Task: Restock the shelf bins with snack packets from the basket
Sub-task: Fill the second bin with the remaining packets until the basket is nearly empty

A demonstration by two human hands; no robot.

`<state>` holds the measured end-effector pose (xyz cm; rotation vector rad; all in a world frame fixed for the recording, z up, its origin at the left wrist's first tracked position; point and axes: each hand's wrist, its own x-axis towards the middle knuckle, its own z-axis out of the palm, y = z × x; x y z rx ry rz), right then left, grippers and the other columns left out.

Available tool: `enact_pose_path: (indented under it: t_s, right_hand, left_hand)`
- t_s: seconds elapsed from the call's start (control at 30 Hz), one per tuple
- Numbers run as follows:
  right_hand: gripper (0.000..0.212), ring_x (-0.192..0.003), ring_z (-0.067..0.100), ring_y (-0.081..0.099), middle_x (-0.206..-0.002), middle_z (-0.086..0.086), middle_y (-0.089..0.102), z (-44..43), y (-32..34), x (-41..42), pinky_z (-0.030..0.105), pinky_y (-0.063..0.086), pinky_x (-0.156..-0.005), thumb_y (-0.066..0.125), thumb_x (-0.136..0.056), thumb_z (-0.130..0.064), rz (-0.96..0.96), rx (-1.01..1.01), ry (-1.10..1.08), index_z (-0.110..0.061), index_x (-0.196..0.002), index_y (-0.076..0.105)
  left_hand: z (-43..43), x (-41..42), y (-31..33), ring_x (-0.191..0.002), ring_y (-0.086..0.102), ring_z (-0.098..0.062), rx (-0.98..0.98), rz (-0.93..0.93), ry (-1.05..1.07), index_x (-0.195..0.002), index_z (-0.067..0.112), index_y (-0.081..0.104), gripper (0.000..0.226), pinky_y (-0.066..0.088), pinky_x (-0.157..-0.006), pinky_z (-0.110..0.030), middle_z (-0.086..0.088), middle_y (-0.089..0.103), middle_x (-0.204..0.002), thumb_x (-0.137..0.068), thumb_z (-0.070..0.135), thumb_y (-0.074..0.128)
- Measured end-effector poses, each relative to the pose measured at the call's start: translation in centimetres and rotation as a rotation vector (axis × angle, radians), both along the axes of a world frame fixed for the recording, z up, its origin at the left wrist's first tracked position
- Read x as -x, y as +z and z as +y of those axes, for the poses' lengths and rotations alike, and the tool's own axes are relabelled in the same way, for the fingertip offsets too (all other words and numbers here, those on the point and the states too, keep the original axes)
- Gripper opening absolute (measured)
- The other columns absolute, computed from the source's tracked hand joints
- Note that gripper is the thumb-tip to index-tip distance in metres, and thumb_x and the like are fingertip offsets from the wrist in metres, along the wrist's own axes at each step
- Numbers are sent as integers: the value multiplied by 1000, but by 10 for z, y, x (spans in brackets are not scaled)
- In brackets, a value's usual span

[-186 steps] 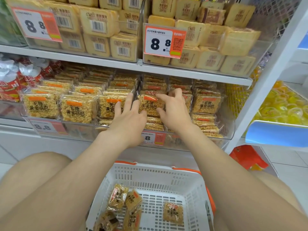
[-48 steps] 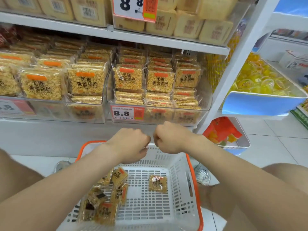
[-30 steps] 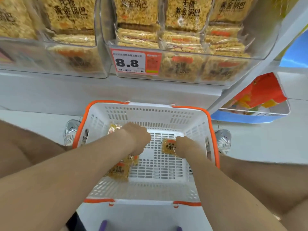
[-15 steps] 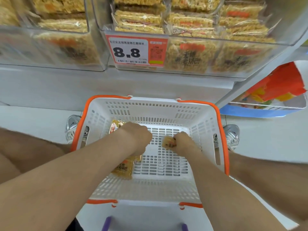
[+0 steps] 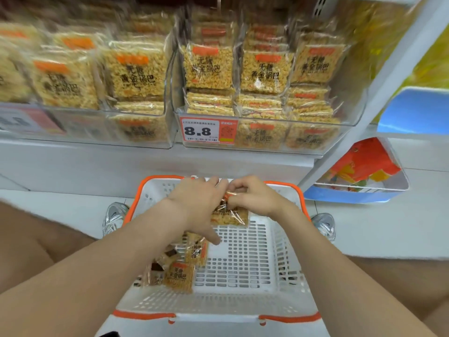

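Pinching a snack packet (image 5: 231,216) above the basket (image 5: 243,308), right hand (image 5: 254,198) curls its fingers; left hand (image 5: 196,204) lies straight-fingered against it.

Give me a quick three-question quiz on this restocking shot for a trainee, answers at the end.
1. True or false: the basket is empty.
2. What does the right hand pinch? A: a shoe. B: a snack packet. C: a bottle.
3. Fill in: the price tag reads ___.
Key: 1 false, 2 B, 3 8.8.
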<state>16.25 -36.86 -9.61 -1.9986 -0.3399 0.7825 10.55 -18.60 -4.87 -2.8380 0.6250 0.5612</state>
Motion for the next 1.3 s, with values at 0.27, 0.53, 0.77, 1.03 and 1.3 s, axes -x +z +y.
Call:
enact_pose_path:
  t_s: [0.27,0.53,0.77,1.03,1.3]
  right_hand:
    - [12,-73,4,65,-78,-13,72,7,100,13,22,51,-69,62,-96,-15,-506,-332,-382,-12,-95,74]
    - [28,-77,42,61,-83,19,73,4,163,-6,46,50,-67,55,-99,-4,-712,-340,-325,-19,-96,79]
    - [22,-67,7,62,-75,-12,71,-4,203,-18,36,54,-69,68,-92,-45,-1060,160,-20,-27,-98,78]
    - [30,-113,32,61,-107,-4,69,-37,247,-59,49,37,-97,64,-99,-42,-1084,660,-61,-30,-125,57]
    - [35,-107,39,58,-108,11,65,-64,233,-92,43,36,-78,68,-94,-4,-1150,906,-248,-17,-126,61]
  left_hand:
    - [16,-2,65,-113,57,-22,412,-482,61,-132,28,43,91,48,-88,-42,6,53,-124,-66,82,75]
    - [11,-6,105,-110,56,-20,702,-701,142,-144,26,52,96,48,-88,-43,4,44,-131,-63,54,95]
    - [2,-22,119,-91,53,-22,705,-770,170,-144,29,51,86,51,-86,-48,-5,34,-140,-70,30,95]
    - [-19,-48,122,-146,35,-33,592,-665,229,-164,15,20,97,38,-115,-53,-11,24,-163,-92,63,64]
    - [-35,-66,110,-161,6,-30,510,-537,229,-164,27,25,75,15,-127,-54,-6,2,-176,-102,69,31]
